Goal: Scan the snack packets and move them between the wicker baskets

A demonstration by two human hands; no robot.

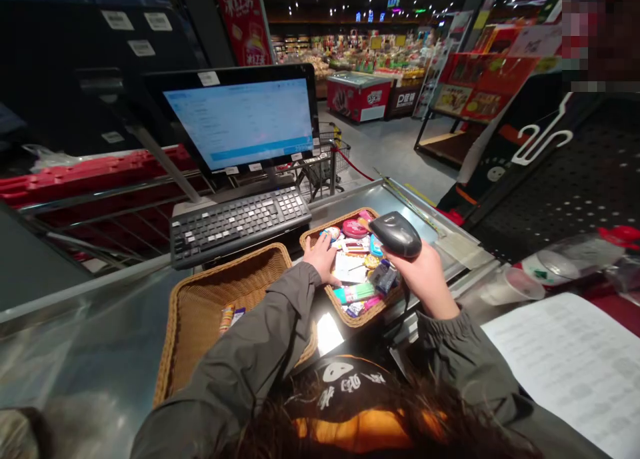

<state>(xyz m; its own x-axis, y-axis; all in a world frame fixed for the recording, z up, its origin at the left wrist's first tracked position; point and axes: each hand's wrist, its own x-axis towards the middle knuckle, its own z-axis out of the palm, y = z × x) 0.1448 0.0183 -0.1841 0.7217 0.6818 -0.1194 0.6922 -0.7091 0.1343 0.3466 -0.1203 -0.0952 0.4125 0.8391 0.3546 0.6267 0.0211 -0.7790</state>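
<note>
Left hand [321, 256] palm-down over basket [357, 322], right hand [425, 276] gripping scanner [395, 234]

beside left fingers [326, 241]: wrappers [350, 268] are shining, glossy plastic | below these fingers: basket [358, 321] is looking woven, rough | in right fingers [406, 266]: scanner [395, 234] is showing smooth plastic | left of all fingers: counter [110, 326] is gleaming, smooth metal
</note>
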